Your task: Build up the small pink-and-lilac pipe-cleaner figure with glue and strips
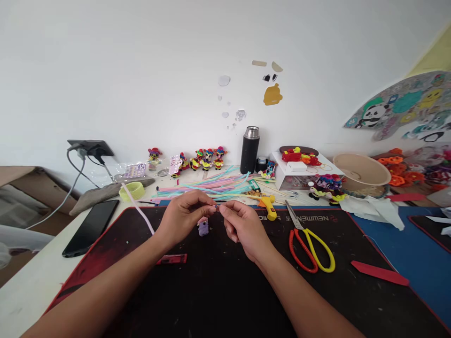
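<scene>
My left hand (186, 216) and my right hand (243, 225) meet above the black mat (211, 291), fingertips almost touching. Both pinch a tiny piece with blue and red on it, too small to make out. Just below my left fingertips is a small purple figure (203, 228) with a pinkish top. Scissors (306, 239) with one red and one yellow handle lie open to the right of my right hand. A yellow glue gun (269, 208) rests behind it, at the mat's back edge.
Pastel pipe cleaners (197, 188) and small colourful dolls (207, 159) lie behind the mat, near a black thermos (250, 150). A phone (90, 228) is at left. A beige bowl (362, 169) and red strip (380, 273) are at right.
</scene>
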The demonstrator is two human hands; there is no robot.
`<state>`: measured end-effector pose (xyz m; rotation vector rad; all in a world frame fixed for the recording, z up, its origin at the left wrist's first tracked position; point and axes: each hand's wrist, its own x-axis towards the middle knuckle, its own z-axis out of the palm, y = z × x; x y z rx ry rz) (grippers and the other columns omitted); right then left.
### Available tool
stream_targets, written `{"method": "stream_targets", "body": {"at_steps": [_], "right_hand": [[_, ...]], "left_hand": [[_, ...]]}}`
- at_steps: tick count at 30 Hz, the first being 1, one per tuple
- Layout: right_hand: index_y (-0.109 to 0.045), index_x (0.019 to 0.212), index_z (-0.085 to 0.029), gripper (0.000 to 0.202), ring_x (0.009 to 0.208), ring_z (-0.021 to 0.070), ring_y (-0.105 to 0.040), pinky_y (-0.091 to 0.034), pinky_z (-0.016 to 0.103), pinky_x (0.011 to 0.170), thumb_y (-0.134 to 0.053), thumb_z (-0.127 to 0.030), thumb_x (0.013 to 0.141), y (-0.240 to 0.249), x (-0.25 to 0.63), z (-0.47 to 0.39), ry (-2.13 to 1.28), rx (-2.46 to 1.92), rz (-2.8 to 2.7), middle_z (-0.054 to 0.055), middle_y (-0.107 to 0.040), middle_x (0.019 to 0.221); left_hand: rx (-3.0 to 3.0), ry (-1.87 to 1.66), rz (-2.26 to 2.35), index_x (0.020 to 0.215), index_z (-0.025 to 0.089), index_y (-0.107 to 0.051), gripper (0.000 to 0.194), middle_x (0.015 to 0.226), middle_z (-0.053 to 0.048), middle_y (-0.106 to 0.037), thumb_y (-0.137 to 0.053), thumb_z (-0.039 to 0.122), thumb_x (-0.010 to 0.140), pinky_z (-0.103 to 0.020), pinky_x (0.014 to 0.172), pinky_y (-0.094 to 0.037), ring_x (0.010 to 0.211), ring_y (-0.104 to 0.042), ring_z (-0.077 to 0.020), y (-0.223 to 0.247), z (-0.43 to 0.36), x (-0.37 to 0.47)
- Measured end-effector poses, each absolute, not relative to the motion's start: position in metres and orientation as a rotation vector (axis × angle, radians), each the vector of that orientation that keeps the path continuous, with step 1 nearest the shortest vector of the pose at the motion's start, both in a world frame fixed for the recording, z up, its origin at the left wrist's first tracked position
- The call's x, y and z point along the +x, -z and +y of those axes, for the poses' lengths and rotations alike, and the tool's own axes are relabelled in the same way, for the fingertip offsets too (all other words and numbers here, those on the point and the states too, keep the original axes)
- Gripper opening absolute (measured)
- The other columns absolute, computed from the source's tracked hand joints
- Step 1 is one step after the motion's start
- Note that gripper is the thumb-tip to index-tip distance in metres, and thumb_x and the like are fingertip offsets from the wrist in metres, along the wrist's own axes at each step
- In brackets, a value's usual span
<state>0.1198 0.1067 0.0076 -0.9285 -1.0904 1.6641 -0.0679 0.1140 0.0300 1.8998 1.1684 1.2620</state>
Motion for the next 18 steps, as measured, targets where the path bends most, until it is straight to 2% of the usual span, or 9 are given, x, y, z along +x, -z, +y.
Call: {"method": "stream_targets", "body": {"at_steps": [9, 18], "right_hand": [[-0.066, 0.088, -0.018, 0.035, 0.035, 0.0059, -0.034, -0.025, 0.019, 0.034, -0.076, -0.052, 0.083, -0.0072, 0.12, 0.1074, -1.655, -0.939, -1.115, -0.01, -0.048, 0.047], [-0.066, 0.088, -0.019, 0.034, 0.035, 0.0059, -0.035, -0.024, 0.019, 0.035, -0.076, -0.051, 0.084, -0.0082, 0.1201, 0.1065, -1.652, -0.94, -1.123, -0.01, -0.049, 0.048]], "left_hand": [[1.917, -1.224, 1.114, 0.082, 0.018, -0.076, 0.011, 0.076, -0.002, -0.073, -0.078, 0.026, 0.089, -0.024, 0.066, -0.052, 0.069, -0.067, -0.0149, -0.0283, 0.1118, -0.0663], [1.874, -1.235, 1.141, 0.084, 0.018, -0.075, 0.015, 0.076, -0.003, -0.073, -0.078, 0.031, 0.09, -0.025, 0.064, -0.053, 0.068, -0.067, -0.0153, -0.0269, 0.1119, -0.0668]]}}
